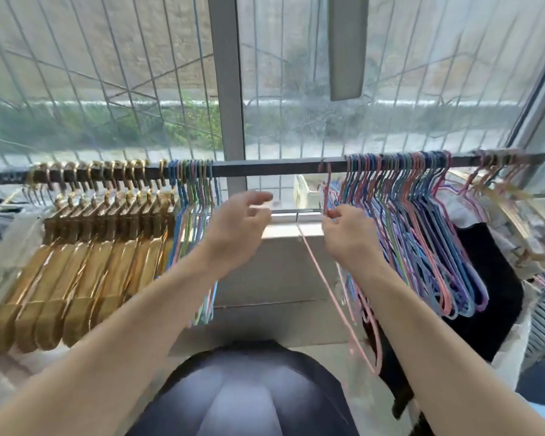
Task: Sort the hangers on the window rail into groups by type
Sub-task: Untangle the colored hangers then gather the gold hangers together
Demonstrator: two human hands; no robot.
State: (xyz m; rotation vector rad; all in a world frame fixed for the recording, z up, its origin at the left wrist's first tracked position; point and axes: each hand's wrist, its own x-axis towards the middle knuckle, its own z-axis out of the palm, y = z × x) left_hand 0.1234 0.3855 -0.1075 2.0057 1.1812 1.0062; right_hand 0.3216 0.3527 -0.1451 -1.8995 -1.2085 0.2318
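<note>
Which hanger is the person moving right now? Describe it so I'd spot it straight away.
Find the dark rail running across the window, with gold hangers bunched at its left and a big colourful bunch right of the middle. In the bare gap between them, the right hand pinches one pink wire hanger. It alone hangs apart from the bunches, slanting down beside the right forearm.
</note>
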